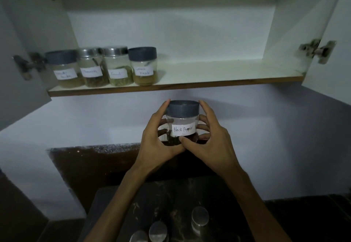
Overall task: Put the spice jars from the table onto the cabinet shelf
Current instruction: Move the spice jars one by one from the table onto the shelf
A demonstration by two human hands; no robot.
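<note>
A glass jar (pixel 182 120) with a dark grey lid and a white label reading "Black Pepper" hangs in the air below the shelf. My left hand (pixel 157 137) grips its left side and my right hand (pixel 210 137) grips its right side and base. The white cabinet shelf (pixel 218 72) with a brown front edge carries several labelled spice jars in a row at its left end; the rightmost, grey-lidded one (pixel 143 67) reads "Garam Masala", and a steel-lidded one (pixel 117 67) reads "Fennel". Three steel-lidded jars (pixel 199 217) stand on the dark table (pixel 133 200) at the bottom.
The cabinet doors stand open to both sides, the left door (pixel 20 51) and the right door (pixel 336 32), with metal hinges (pixel 315 50). The shelf's middle and right show bare white board. A pale wall (pixel 266 137) lies below the shelf.
</note>
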